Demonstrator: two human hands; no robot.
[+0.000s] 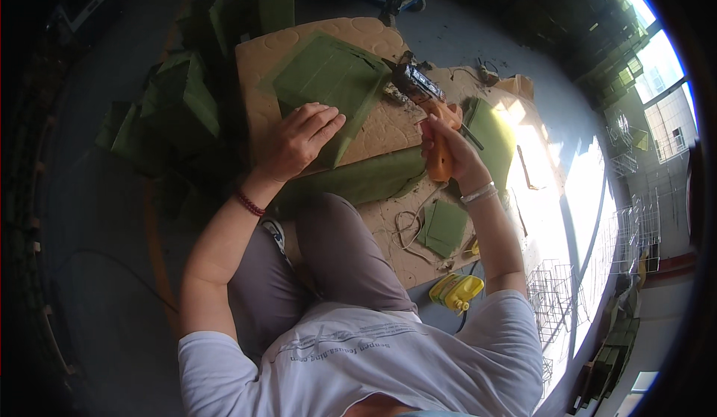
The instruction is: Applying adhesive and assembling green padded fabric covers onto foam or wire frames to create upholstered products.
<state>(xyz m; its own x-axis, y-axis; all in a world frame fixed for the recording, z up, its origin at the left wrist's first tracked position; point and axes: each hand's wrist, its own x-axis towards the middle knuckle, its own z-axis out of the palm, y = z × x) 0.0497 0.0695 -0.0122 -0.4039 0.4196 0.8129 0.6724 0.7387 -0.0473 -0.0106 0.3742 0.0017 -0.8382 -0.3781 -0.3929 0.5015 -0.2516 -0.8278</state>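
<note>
My right hand (459,156) is wrapped round the orange handle of a glue gun (442,157). Its dark, smeared barrel points up and left, with the tip close to the right side of a green fabric-like panel (321,70). That panel lies on brown cardboard, with a folded strip along its near right side. My left hand (305,137) rests on the panel's near edge, fingers stretched out and holding nothing. Just below, a long green piece (358,182) hangs along the cardboard's edge near my knees.
Several green box-like pieces (183,96) are stacked at the left. Small green squares (444,228) and a pale cord (405,230) lie below my right hand. Near my right elbow stands a yellow container (457,291). Wire racks (556,297) stand on the sunlit floor at right.
</note>
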